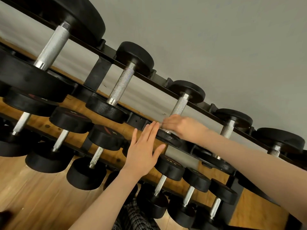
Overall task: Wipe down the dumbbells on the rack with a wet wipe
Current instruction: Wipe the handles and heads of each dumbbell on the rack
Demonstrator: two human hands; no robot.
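A tilted view takes in a black dumbbell rack [99,73] against a grey wall [216,39], with wooden floor [33,188] below. Dumbbells fill three tiers. The right hand [180,126] curls round the lower end of the handle of a small top-tier dumbbell [180,103], blurred, with something white at its fingers. The left hand [142,150] lies flat, fingers straight, against that dumbbell's near head.

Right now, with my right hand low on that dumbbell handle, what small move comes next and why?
Probably slide the right hand up the dumbbell handle: its blurred fingers curl round the lower end, while the knurled stretch above looks uncovered. The left hand lies flat beside it.
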